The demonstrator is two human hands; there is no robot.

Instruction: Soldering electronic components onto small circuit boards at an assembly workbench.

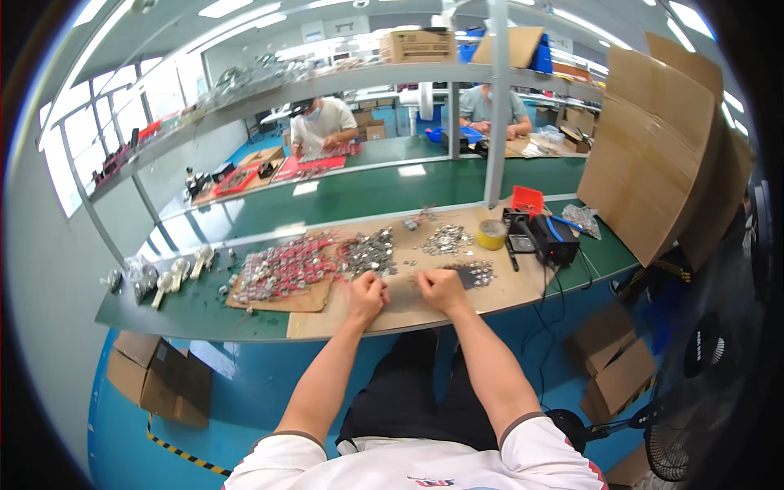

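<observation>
My left hand (367, 297) is closed above a cardboard sheet (400, 314) at the near side of the bench. Just beyond it lies a heap of small metal parts (371, 250). My right hand (442, 291), also closed, rests a little to the right, beside a spread of small silvery pieces (478, 275). Whatever the curled fingers of either hand hold is too small or hidden to make out. Left of my hands, rows of metal parts with red wires (286, 268) cover a brown board. A further pile of shiny flat pieces (446, 240) sits beyond my right hand.
Right of the piles stand a yellow roll (491, 235), a black box-shaped device (557, 242) with cables and a red bin (527, 200). Tall cardboard (649, 147) walls the right end. White-handled items (164, 286) lie far left. Two people work across the bench. Open boxes (155, 376) stand below.
</observation>
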